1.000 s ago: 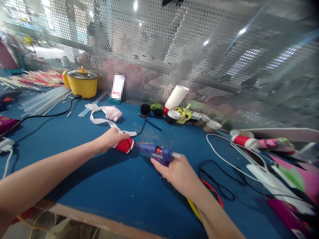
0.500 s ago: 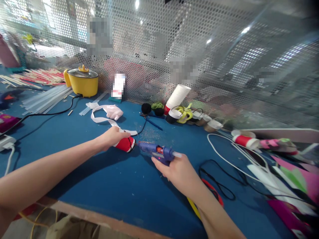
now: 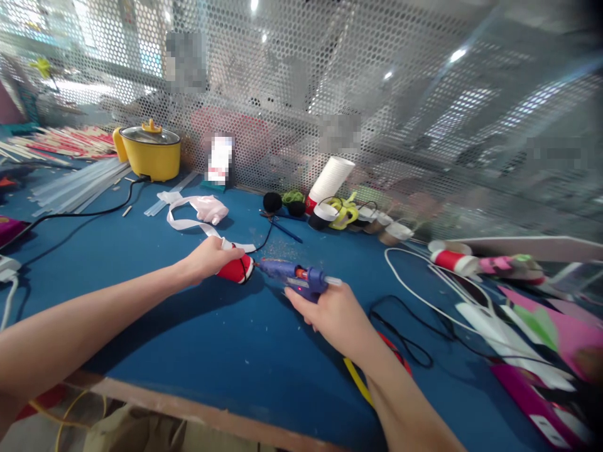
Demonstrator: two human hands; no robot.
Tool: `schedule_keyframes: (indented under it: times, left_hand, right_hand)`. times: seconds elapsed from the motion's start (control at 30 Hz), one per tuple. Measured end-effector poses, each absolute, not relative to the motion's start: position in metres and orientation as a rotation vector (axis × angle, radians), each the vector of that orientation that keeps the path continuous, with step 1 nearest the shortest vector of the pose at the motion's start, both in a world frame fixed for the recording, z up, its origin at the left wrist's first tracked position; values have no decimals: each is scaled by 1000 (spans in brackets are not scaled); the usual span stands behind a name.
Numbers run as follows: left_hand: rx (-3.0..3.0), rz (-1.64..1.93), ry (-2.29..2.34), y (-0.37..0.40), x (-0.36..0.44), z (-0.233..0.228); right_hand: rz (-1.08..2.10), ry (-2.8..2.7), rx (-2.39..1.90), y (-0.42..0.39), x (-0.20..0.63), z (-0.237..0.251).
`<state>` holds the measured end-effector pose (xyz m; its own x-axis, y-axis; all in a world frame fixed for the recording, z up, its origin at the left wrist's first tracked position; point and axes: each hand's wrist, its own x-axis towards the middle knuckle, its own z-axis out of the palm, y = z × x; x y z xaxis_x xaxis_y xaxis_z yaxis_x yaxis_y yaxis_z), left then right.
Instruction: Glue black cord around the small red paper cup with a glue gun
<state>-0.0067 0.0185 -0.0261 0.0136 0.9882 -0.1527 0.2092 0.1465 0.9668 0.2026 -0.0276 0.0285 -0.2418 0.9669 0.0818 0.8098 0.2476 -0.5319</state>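
Observation:
My left hand (image 3: 210, 258) grips a small red cup (image 3: 236, 269) lying on its side on the blue table (image 3: 188, 351). A black cord runs across the cup's open end. My right hand (image 3: 334, 314) holds a blue glue gun (image 3: 294, 277) with a clear glue stick poking out of its back. The gun's nozzle touches the cup's rim at the right side.
A yellow pot (image 3: 148, 150) stands at the back left beside clear glue sticks (image 3: 80, 185). A white ribbon (image 3: 188, 216), black pompoms (image 3: 272, 201), stacked white cups (image 3: 331, 179) and small cups lie further back. White and black cords (image 3: 424, 295), foam sheets (image 3: 541, 320) fill the right. Mesh wall behind.
The glue gun's nozzle has closed the small gap to the red cup. Both hands otherwise hold their places; the view has shifted slightly.

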Motion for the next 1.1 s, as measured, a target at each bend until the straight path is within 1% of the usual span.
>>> schedule_keyframes:
  times: [0.2,0.4,0.8,1.1]
  left_hand:
    - [1419,936,1461,13,-6,-16]
    - [1535,940,1461,12,-8,-16]
    - [1680,965,1391,8,-9,-9]
    - [1704,989,1402,7,-8,-7]
  right_hand:
    - [538,-2122,-1635,-29,203,33]
    - [515,-2118,-1633,-28,203,33]
    - [440,-2114,-1595,-27,202,31]
    - [494,-2087,-1620,-25,202,31]
